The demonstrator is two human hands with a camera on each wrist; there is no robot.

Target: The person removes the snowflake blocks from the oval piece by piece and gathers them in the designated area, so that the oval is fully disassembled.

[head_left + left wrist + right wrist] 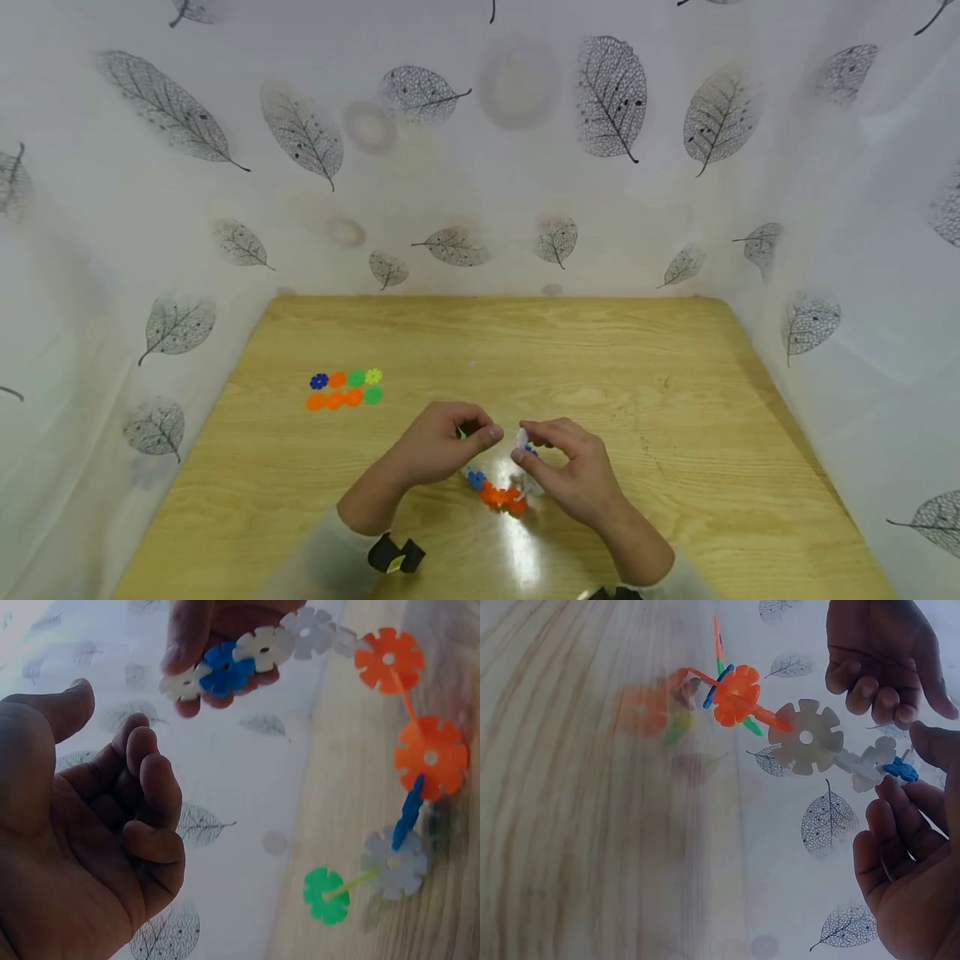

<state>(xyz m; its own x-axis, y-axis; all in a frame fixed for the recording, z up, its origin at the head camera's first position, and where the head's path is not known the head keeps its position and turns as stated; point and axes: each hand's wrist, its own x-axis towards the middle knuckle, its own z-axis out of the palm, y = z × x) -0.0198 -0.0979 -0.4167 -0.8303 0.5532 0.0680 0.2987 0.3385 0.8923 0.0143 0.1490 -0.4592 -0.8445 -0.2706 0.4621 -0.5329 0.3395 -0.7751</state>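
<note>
A chain of interlocked notched plastic discs (501, 497), in orange, blue, white, grey and green, hangs in a curve from my right hand (573, 467). Thumb and fingers of that hand pinch the white disc (184, 685) at its end, beside a blue disc (226, 669). Facing it across a small gap is my left hand (450, 442), with loosely bent fingers and nothing between them and the thumb. In the left wrist view a green disc (326, 895) forms the other end of the chain, apart from the left palm.
Two short rows of loose discs (335, 400), orange, green, yellow and dark blue, lie on the wooden table (600, 350) at the left. A white leaf-print sheet (465, 183) surrounds the table at the back and sides.
</note>
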